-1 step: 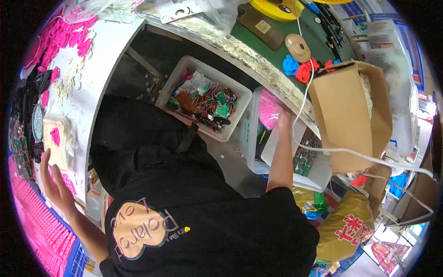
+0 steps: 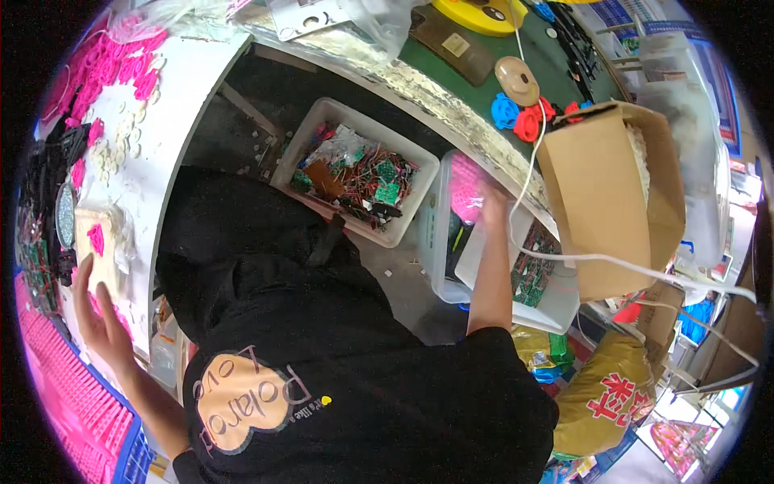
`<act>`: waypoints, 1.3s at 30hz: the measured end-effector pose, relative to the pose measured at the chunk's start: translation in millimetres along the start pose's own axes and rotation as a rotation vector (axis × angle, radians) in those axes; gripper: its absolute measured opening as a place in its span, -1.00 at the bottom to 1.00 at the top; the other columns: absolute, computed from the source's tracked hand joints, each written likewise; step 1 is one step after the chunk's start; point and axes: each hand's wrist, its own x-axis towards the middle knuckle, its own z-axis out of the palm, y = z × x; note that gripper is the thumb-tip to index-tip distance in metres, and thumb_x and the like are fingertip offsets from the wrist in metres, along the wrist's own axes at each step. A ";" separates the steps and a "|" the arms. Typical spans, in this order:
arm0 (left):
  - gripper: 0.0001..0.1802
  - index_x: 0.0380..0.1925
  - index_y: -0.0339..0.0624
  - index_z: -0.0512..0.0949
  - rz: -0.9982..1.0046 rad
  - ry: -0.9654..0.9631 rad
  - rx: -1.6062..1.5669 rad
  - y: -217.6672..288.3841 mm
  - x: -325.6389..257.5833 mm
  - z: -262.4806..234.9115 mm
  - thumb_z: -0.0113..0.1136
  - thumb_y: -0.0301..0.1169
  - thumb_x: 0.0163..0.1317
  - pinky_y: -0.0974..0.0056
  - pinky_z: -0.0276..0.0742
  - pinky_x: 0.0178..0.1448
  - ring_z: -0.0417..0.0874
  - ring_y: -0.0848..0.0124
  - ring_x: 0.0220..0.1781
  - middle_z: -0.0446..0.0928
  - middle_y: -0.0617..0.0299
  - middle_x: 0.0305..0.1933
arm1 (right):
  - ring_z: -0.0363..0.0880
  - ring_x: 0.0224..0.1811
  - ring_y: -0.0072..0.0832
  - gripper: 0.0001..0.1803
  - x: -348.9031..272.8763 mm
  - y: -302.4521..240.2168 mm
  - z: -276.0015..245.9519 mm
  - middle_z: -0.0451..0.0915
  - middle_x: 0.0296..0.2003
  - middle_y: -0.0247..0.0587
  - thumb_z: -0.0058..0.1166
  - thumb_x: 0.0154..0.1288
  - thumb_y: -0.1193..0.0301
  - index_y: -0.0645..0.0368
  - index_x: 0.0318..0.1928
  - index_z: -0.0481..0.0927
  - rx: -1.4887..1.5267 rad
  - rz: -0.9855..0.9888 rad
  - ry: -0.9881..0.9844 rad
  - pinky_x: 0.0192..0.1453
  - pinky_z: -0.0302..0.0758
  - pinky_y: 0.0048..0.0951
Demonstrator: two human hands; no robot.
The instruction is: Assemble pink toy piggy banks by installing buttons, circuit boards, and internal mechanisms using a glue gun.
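Smooth, translucent plastic bin [image 2: 436, 246]

Head-worn fisheye view, facing down, close above the black shirt [image 2: 387, 387] (straight edges bowing toward the rim)

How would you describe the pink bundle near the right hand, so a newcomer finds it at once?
Start at the green table; look just below its worn edge, left of the cardboard box. A clear plastic bin sits there, with the pink bundle at its far end, by the right hand. Its bright pink sets it apart from the tangled wires in the tub to its left.
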 end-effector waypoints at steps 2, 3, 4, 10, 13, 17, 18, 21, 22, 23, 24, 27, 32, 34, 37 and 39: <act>-0.66 0.16 -0.40 0.55 0.087 -0.083 -0.037 27.9 9.8 18.1 0.05 -0.57 0.42 0.12 0.32 0.47 0.54 0.18 0.33 0.59 -0.03 0.21 | 0.60 -0.09 -0.58 -0.69 -13.9 -19.0 15.4 0.71 -0.11 -0.29 0.24 0.32 0.42 0.36 0.00 0.70 -0.035 -0.041 -0.098 0.09 0.48 -0.52; -0.66 0.14 -0.40 0.56 0.083 -0.127 -0.066 40.0 12.2 26.1 0.06 -0.59 0.39 0.13 0.33 0.45 0.55 0.18 0.31 0.60 -0.03 0.19 | 0.60 -0.11 -0.59 -0.71 -21.8 -32.1 23.9 0.71 -0.14 -0.33 0.24 0.34 0.40 0.34 -0.02 0.69 -0.107 0.016 -0.142 0.06 0.49 -0.52; -0.66 0.12 -0.40 0.57 0.067 -0.166 -0.072 52.3 8.6 27.3 0.08 -0.60 0.36 0.14 0.34 0.43 0.57 0.17 0.29 0.61 -0.02 0.17 | 0.60 -0.08 -0.56 -0.70 -30.7 -56.2 48.2 0.70 -0.12 -0.30 0.25 0.35 0.37 0.30 -0.01 0.70 -0.027 0.081 -0.251 0.08 0.48 -0.50; -0.63 0.11 -0.32 0.57 -0.119 -0.514 -0.502 107.8 15.0 72.6 0.20 -0.60 0.28 0.27 0.53 0.17 0.66 0.32 0.00 0.63 0.08 -0.03 | 0.50 -0.43 -0.66 -0.89 -99.0 -202.0 138.2 0.56 -0.45 -0.54 0.24 0.35 0.40 0.17 -0.30 0.66 0.292 0.333 -0.696 -0.33 0.42 -0.56; -0.18 0.40 -0.23 0.28 -0.091 -0.516 -0.578 103.0 18.4 91.1 0.44 -0.42 0.15 0.17 0.50 0.27 0.50 0.26 0.26 0.38 0.05 0.34 | 0.41 -0.51 -0.69 -0.83 -134.7 -275.6 180.6 0.51 -0.50 -0.57 0.22 0.34 0.42 0.19 -0.40 0.58 0.296 0.050 -0.998 -0.43 0.33 -0.53; 0.43 0.55 -0.37 -0.12 0.043 -0.392 -0.670 57.8 10.9 94.3 0.67 -0.06 -0.13 0.07 0.05 0.62 0.05 0.04 0.63 -0.03 -0.17 0.61 | 0.32 -0.65 -0.56 -0.69 -140.2 -377.2 215.4 0.33 -0.70 -0.37 0.23 0.19 0.40 0.19 -0.63 0.45 0.208 -0.490 -1.357 -0.49 0.21 -0.38; 0.51 0.55 -0.40 -0.18 0.028 -0.402 -0.805 49.0 7.4 93.2 0.68 0.02 -0.16 0.07 -0.09 0.67 -0.06 0.02 0.67 -0.10 -0.23 0.63 | 0.32 -0.69 -0.42 -0.70 -134.4 -373.2 216.4 0.31 -0.74 -0.30 0.25 0.06 0.37 0.18 -0.67 0.44 0.269 -0.585 -1.243 -0.50 0.19 -0.34; 0.57 0.56 -0.39 -0.22 0.193 -0.291 -0.592 38.7 -2.0 79.9 0.64 0.17 -0.19 0.03 -0.15 0.67 -0.10 -0.05 0.68 -0.16 -0.26 0.64 | 0.41 -0.61 -0.41 -0.75 -125.8 -423.1 229.7 0.48 -0.66 -0.28 0.26 0.02 0.36 0.18 -0.63 0.50 0.569 -0.497 -1.285 -0.44 0.24 -0.34; 0.57 0.56 -0.38 -0.22 0.253 -0.201 -0.629 46.2 3.0 67.6 0.62 0.20 -0.19 -0.02 -0.16 0.67 -0.17 -0.09 0.68 -0.19 -0.28 0.64 | 0.41 -0.59 -0.42 -0.76 -130.0 -441.5 235.2 0.49 -0.64 -0.29 0.26 0.03 0.36 0.19 -0.61 0.52 0.586 -0.459 -1.279 -0.43 0.25 -0.35; 0.59 0.56 -0.38 -0.21 0.268 -0.166 -0.620 48.2 5.4 46.4 0.61 0.24 -0.22 -0.06 -0.19 0.67 -0.23 -0.12 0.68 -0.22 -0.30 0.64 | 0.42 -0.58 -0.44 -0.78 -138.3 -454.8 247.3 0.50 -0.63 -0.30 0.26 0.05 0.36 0.20 -0.58 0.53 0.596 -0.409 -1.299 -0.42 0.26 -0.36; 0.62 0.58 -0.29 -0.26 0.270 -0.137 -0.563 51.1 2.0 19.2 0.68 0.15 -0.26 0.03 -0.22 0.67 -0.25 -0.01 0.69 -0.30 -0.15 0.67 | 0.43 -0.56 -0.46 -0.79 -150.4 -463.8 270.5 0.51 -0.61 -0.31 0.26 0.07 0.36 0.21 -0.55 0.55 0.605 -0.356 -1.359 -0.41 0.27 -0.37; 0.60 0.56 -0.36 -0.17 0.180 -0.010 -0.677 40.3 -9.4 -23.2 0.62 0.26 -0.27 -0.04 -0.13 0.65 -0.07 -0.12 0.65 -0.11 -0.30 0.61 | 0.44 -0.51 -0.51 -0.81 -195.9 -507.5 326.7 0.54 -0.56 -0.34 0.25 0.13 0.37 0.23 -0.47 0.60 0.536 -0.242 -1.505 -0.38 0.31 -0.41; 0.51 0.51 -0.37 0.03 -0.192 0.280 -0.798 22.3 -82.4 -84.6 0.79 -0.04 -0.40 0.02 0.15 0.58 0.27 0.10 0.53 0.22 -0.11 0.51 | 0.47 -0.43 -0.59 -0.83 -282.7 -578.4 420.1 0.58 -0.48 -0.40 0.25 0.22 0.38 0.26 -0.34 0.68 0.388 -0.219 -1.776 -0.32 0.36 -0.46; 0.35 0.44 -0.34 0.15 -0.475 0.624 -0.818 19.6 -120.3 -116.5 0.77 -0.18 -0.37 0.09 0.31 0.46 0.41 0.18 0.38 0.36 -0.01 0.36 | 0.49 -0.40 -0.63 -0.82 -329.5 -595.3 466.6 0.60 -0.45 -0.42 0.24 0.25 0.39 0.28 -0.29 0.71 0.326 -0.264 -1.928 -0.30 0.38 -0.48; 0.12 0.35 -0.28 0.30 -0.520 0.891 -0.159 -12.3 -160.5 -159.5 0.72 -0.34 -0.28 0.16 0.49 0.31 0.57 0.28 0.20 0.51 0.07 0.18 | 0.47 -0.37 -0.69 -0.79 -394.5 -624.8 525.3 0.59 -0.43 -0.46 0.25 0.30 0.38 0.30 -0.23 0.74 0.215 -0.547 -2.040 -0.30 0.39 -0.54; 0.04 0.30 -0.26 0.33 -0.571 0.972 0.091 -29.6 -181.3 -170.2 0.70 -0.37 -0.24 0.15 0.50 0.27 0.58 0.29 0.16 0.53 0.07 0.14 | 0.42 -0.38 -0.76 -0.76 -446.0 -640.9 562.2 0.52 -0.45 -0.49 0.26 0.32 0.35 0.32 -0.22 0.73 0.156 -0.892 -2.060 -0.32 0.35 -0.60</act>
